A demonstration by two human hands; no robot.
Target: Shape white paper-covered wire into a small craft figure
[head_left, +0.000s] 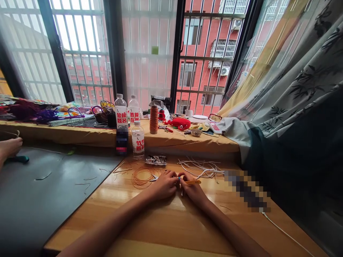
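Over the wooden table, my left hand (166,184) and my right hand (193,188) meet, fingertips pinched together. A tiny blue piece (179,178) shows between them; its kind is too small to make out. A flat orange stick (193,182) with dark marks lies across the back of my right hand's fingers; I cannot tell whether that hand grips it. Pointed metal blades (154,178) stick out beyond my left hand, the rest hidden. Next to them lies a loose coil of orange-brown cord (141,177). White cords (199,167) lie beyond my right hand.
A clear tray of small parts (155,160) stands behind the coil, beside a water bottle (138,141). On the sill are a thread spool (153,120) and a red knitted item (180,123). Another person's hand (12,145) is at far left. A white cable (284,230) crosses the right side.
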